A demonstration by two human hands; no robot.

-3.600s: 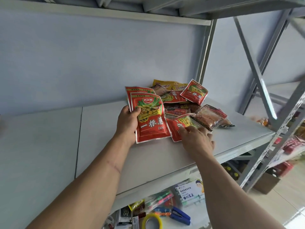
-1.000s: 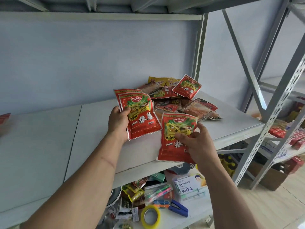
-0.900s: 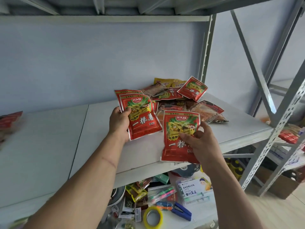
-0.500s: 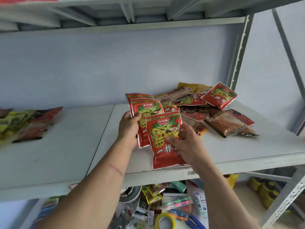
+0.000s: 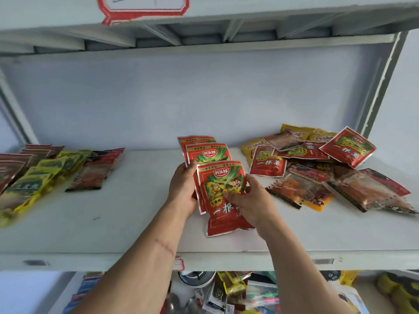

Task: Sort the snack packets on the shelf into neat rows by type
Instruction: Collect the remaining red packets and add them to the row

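In front of me stands a pale grey metal rack [image 5: 136,260] against a plain bluish-white wall [image 5: 181,98]. Above my head the upper shelf [image 5: 249,10] shows its ribbed underside and a red-bordered label [image 5: 145,7] on its front edge. A perforated upright [image 5: 381,87] rises at the right. Soft, even daylight fills everything.
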